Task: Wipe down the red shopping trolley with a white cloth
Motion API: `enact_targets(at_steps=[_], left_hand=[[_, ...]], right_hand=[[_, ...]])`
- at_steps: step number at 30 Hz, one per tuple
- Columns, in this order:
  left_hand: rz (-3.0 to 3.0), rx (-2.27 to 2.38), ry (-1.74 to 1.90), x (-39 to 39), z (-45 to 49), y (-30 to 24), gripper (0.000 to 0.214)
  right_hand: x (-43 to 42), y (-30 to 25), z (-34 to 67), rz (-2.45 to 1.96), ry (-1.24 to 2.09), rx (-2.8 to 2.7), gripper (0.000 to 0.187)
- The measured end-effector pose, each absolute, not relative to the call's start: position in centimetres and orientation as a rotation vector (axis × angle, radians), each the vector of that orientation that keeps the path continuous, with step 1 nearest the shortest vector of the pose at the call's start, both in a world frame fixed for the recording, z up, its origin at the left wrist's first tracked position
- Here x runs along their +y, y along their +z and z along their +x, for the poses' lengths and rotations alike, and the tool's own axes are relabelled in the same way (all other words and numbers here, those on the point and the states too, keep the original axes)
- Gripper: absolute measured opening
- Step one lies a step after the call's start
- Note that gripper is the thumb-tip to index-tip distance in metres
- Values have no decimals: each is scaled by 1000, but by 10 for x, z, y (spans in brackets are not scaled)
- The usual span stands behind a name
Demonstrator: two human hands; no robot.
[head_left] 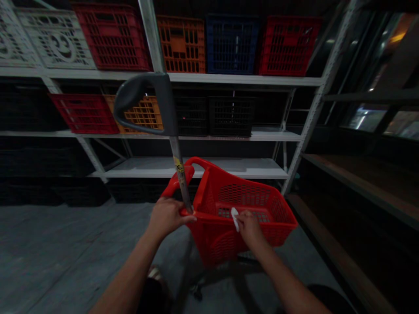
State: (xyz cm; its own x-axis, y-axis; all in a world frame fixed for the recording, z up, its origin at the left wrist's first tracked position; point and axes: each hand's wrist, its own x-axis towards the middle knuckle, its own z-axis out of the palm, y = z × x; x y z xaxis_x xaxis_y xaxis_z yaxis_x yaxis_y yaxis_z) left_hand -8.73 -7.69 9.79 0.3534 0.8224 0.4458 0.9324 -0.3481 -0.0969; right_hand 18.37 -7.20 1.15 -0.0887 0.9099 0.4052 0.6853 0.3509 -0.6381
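Right of the frame's lower centre, the red cart [222, 233] extends beyond the left hand [167, 216], curled around its handle [173, 186]; the right hand [247, 224] pinches a white cloth-like piece [235, 217] by its near side.

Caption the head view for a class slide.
Left hand on a red plastic shopping cart, right hand holding a white tissue-like piece near its rim, before white metal shelves.

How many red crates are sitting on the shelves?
3 red crates: one on the upper shelf, at left, one near its right end, and one on the middle shelf, at left. More may hide in the dark.
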Motion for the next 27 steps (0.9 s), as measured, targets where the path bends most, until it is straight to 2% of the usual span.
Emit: enact_targets(at_steps=[7, 10, 18, 21, 27], left_hand=[[-2253, -1551, -471, -78, -86, 102, 45], [-2261, -1553, -480, -78, -87, 103, 45], [-2276, -1578, -503, -69, -94, 102, 51], [-2291, -1561, -474, -67, -96, 104, 50], [-2308, -1547, -434, -66, -99, 105, 48]], right_hand=[[-76, 41, 105, -1025, 439, -1892, 22], [-75, 33, 118, -1014, 422, -1890, 25], [-73, -15, 227, -1283, 340, -1733, 27], [-72, -9, 214, -1312, 369, -1699, 24], [-67, 11, 152, -1083, 477, -1777, 23]])
